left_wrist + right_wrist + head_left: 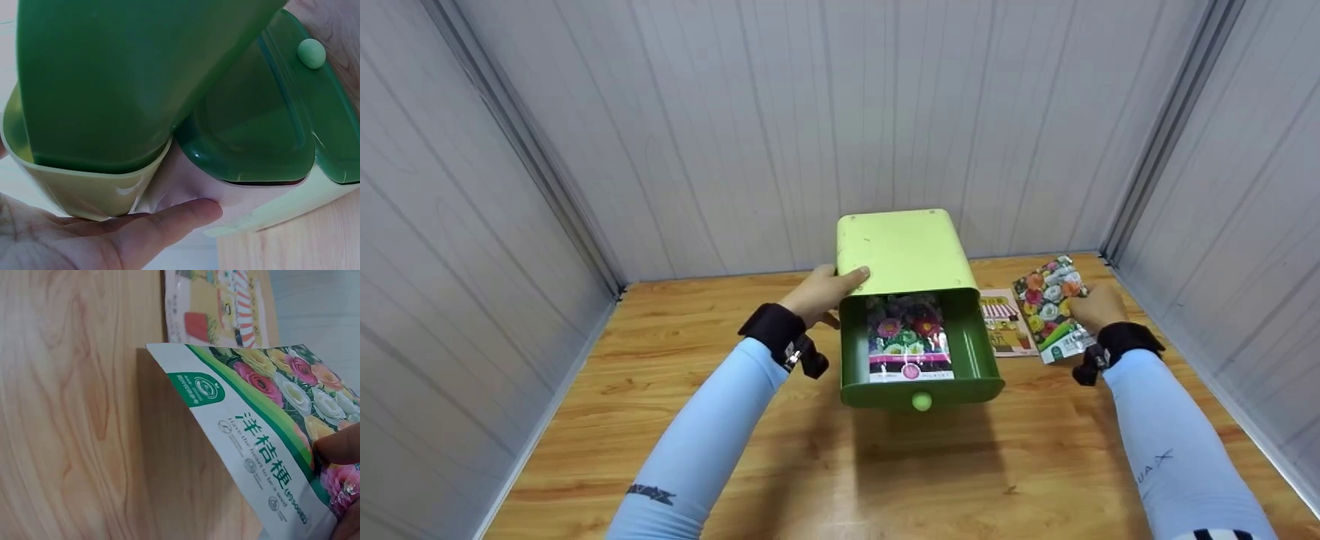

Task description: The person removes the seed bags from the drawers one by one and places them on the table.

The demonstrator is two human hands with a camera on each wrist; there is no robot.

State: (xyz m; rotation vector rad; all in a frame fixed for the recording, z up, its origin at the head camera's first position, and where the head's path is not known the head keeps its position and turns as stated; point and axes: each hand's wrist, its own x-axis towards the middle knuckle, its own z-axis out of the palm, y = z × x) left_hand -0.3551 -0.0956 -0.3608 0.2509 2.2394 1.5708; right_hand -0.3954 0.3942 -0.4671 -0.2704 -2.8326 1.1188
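Observation:
A light green cabinet (904, 247) stands before the back wall with its dark green top drawer (922, 391) pulled out. In that drawer lies a seed packet (911, 341) with pink and white flowers. My left hand (819, 294) rests on the cabinet's left side, thumb over the top edge; the left wrist view shows its fingers (163, 228) stretched along the side. Off to the right, my right hand (1101, 306) pinches another seed packet (1046, 304) printed with colorful roses-like blooms and green lettering. That packet tilts up above the table in the right wrist view.
A flat packet (1006, 330) with a striped-awning shop picture lies between the cabinet and my right hand. Lower drawers (253, 140) of the cabinet are pushed in. Pale panel walls (780, 135) enclose the wooden table (682, 360) at the back and both sides.

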